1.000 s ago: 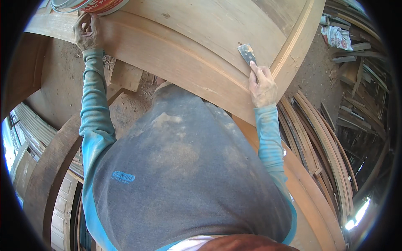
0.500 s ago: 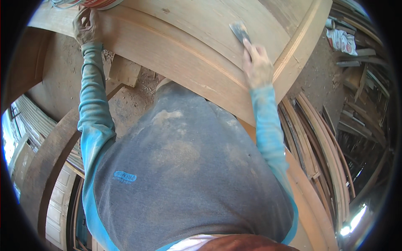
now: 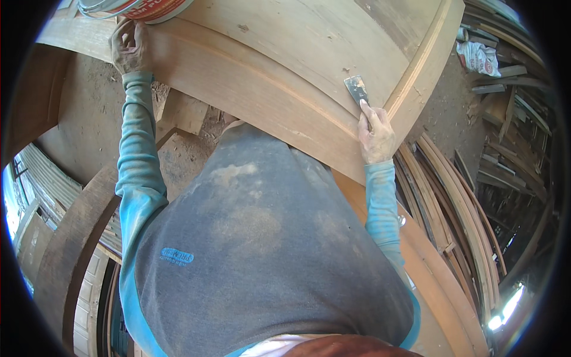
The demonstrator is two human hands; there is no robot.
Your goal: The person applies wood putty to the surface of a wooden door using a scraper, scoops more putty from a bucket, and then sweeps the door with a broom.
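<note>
A wooden panel door (image 3: 256,89) lies flat before me, with raised moulding between its frame and panel. My right hand (image 3: 377,138) is closed round a putty knife (image 3: 357,89) near the panel's right corner. The knife's dark blade carries pale smears and points up and left over the panel. My left hand (image 3: 131,52) rests on the door's near frame at the upper left, fingers bent but apart, against the base of a white and red bucket (image 3: 160,11). The bucket partly hides its fingertips.
Long curved wooden strips (image 3: 443,196) stand close by my right side. Scrap timber (image 3: 505,149) and a white plastic sack (image 3: 479,58) lie farther right. A thick curved wooden piece (image 3: 74,253) is at the left, and a wood block (image 3: 183,112) sits below the door.
The putty knife and my right hand have come nearer to me and slightly right, toward the panel's corner. My left hand stays beside the bucket; the whole view has shifted a little.
</note>
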